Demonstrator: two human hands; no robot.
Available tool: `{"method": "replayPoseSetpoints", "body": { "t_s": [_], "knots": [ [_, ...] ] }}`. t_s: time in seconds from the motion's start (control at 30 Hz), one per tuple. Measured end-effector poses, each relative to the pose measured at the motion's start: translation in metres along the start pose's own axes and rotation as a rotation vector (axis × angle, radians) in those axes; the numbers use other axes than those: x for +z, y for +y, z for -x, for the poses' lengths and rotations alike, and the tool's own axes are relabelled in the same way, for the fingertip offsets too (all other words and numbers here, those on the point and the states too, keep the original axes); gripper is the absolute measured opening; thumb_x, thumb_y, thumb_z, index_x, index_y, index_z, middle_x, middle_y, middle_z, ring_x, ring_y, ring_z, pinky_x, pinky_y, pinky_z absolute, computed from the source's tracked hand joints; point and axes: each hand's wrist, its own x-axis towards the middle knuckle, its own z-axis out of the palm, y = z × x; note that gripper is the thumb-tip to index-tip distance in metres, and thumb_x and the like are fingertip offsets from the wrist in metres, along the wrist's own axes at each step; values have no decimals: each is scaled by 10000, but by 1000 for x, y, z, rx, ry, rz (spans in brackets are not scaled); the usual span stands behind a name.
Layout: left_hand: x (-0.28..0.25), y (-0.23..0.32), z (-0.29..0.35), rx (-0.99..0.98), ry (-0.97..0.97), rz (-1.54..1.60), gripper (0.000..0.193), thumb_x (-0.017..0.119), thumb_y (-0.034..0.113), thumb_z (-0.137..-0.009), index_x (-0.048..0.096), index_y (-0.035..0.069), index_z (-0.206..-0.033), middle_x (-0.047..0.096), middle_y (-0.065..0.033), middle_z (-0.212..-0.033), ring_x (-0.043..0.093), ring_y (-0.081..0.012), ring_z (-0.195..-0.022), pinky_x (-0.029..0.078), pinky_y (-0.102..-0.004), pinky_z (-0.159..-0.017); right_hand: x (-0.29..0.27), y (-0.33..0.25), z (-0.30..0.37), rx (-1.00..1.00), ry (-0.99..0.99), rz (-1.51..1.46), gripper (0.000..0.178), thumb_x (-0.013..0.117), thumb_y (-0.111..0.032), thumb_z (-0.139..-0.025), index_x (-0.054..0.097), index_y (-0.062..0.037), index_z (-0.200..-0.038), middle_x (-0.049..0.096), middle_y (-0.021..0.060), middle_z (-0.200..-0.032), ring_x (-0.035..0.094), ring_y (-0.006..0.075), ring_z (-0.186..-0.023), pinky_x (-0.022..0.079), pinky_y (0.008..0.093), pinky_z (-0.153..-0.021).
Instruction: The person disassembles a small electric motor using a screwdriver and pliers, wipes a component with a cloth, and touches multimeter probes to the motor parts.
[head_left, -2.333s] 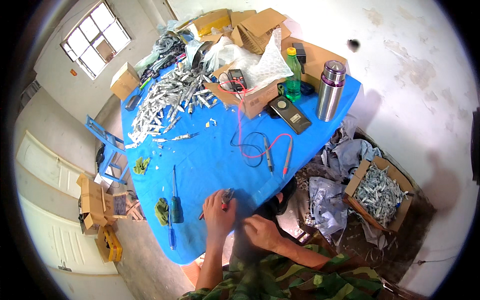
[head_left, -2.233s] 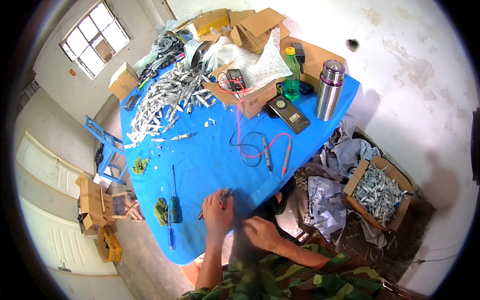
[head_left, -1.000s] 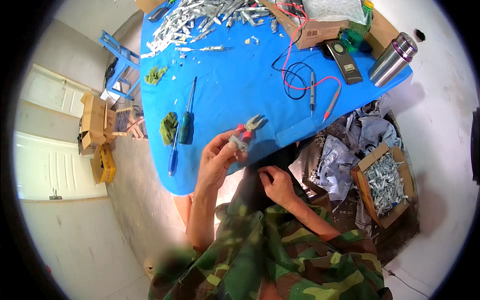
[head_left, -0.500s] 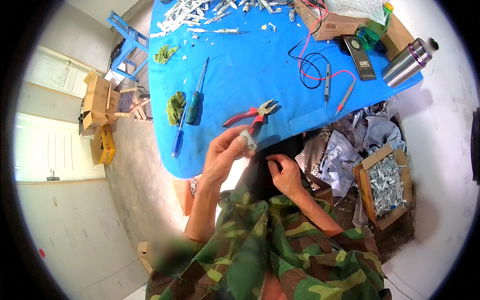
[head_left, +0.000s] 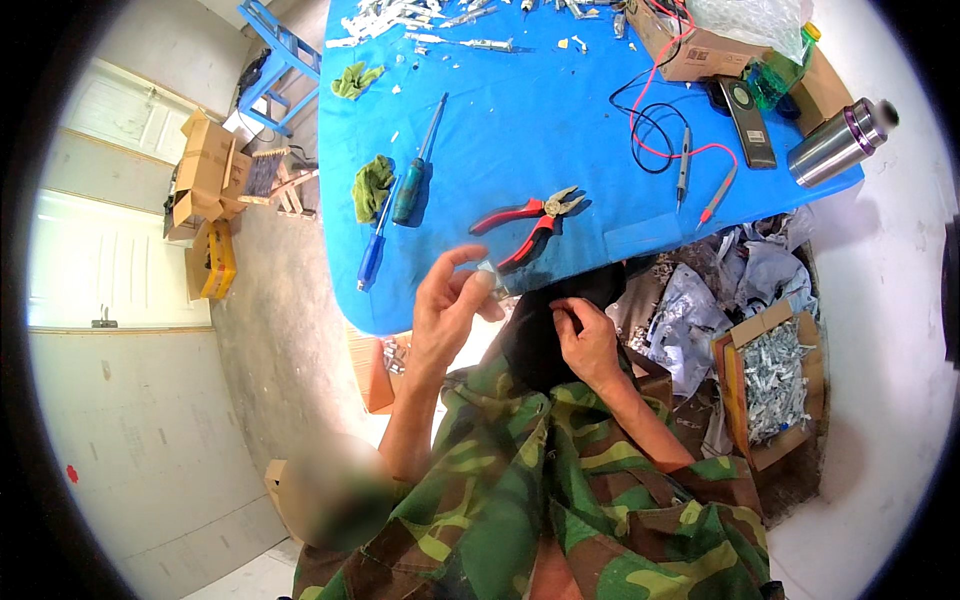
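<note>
My left hand is raised at the near edge of the blue table, pinching a small pale translucent plastic piece between thumb and fingertips. Low over my dark lap, my right hand has its fingers curled together; anything inside them is hidden. Just beyond the plastic piece lie pliers with red and black handles, their jaws spread. Left of them rest a green-handled screwdriver and a blue-handled screwdriver, beside a crumpled green cloth.
Loose pale parts lie along the far table edge. Toward the right are red and black test probes, a dark phone-like device, and a steel flask. Below right, a cardboard box holds many pale pieces. A blue chair stands left.
The view has shifted, so the table and its tools appear farther right and higher. My left hand still holds the plastic piece, now seen at a slightly different angle. My right hand stays low.
</note>
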Motion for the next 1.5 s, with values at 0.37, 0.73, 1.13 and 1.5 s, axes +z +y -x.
{"method": "replayPoseSetpoints", "body": {
  "t_s": [0.37, 0.73, 1.13, 1.5],
  "knots": [
    [-11, -5, 21, -188, -19, -51, 327, 628, 133, -1028, 635, -35, -1309, 703, -83, -869, 695, -154, -698, 571, -286, -642, 3, -1, 2, -4, 25, 18, 143, 678, -100, -961, 732, -7, -1056, 740, 158, -972, 728, 305, -855, 563, 376, -762],
    [-138, -177, 113, -663, 351, 79, 193, 673, 170, -985, 643, -8, -1051, 669, -84, -804, 644, -140, -602, 513, -264, -507, 7, -4, 2, 69, -2, -23, 150, 671, -90, -978, 744, 0, -1074, 745, 124, -947, 713, 209, -833, 552, 321, -760],
    [-189, -316, 203, -796, 480, -293, 425, 690, 337, -983, 663, -70, -1104, 738, -172, -825, 720, -222, -625, 595, -335, -569, 15, 14, 4, 55, 26, 13, 139, 677, -74, -969, 745, -2, -1066, 754, 134, -975, 725, 248, -878, 556, 343, -793],
    [-149, -302, 187, -558, 24, -869, 340, 755, 351, -940, 711, 59, -1109, 758, -203, -968, 739, -377, -897, 569, -455, -806, 18, 20, 4, 42, 42, 46, 138, 665, -83, -993, 730, 6, -1075, 719, 85, -921, 669, 179, -841, 518, 310, -753]
  ]
}}
